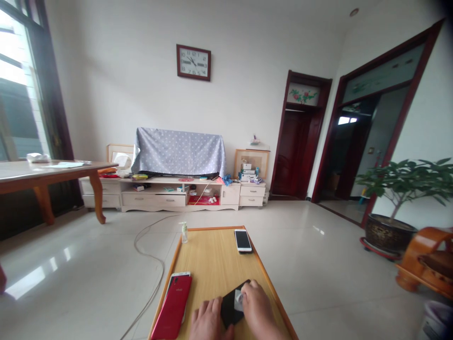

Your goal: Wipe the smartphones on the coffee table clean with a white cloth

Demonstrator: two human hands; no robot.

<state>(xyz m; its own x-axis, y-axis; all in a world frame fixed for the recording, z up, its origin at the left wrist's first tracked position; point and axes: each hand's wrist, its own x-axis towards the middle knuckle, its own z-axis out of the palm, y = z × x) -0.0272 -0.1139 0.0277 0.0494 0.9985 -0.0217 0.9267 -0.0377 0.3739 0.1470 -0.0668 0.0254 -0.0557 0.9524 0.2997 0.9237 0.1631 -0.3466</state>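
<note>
A black flat device [229, 306], perhaps a phone or tablet, lies at an angle on the near part of a wood-topped table [208, 255]. Along its left edge rests my left hand [208, 317], fingers bent and thumb at the near corner, gripping it. My right hand [261, 309] pinches a crumpled white tissue or cloth [238, 300] against the black surface. To the left, a red phone [173, 307] partly covers a white phone [182, 274]. Another white phone [242, 240] with a dark screen lies at the far right corner.
A small pump bottle [184, 233] stands at the table's far left corner. A cable [163, 264] runs over the floor on the left. Beyond are a low cabinet [154, 200], a larger table [63, 170], a potted plant [391, 231] and a wooden chair [428, 259].
</note>
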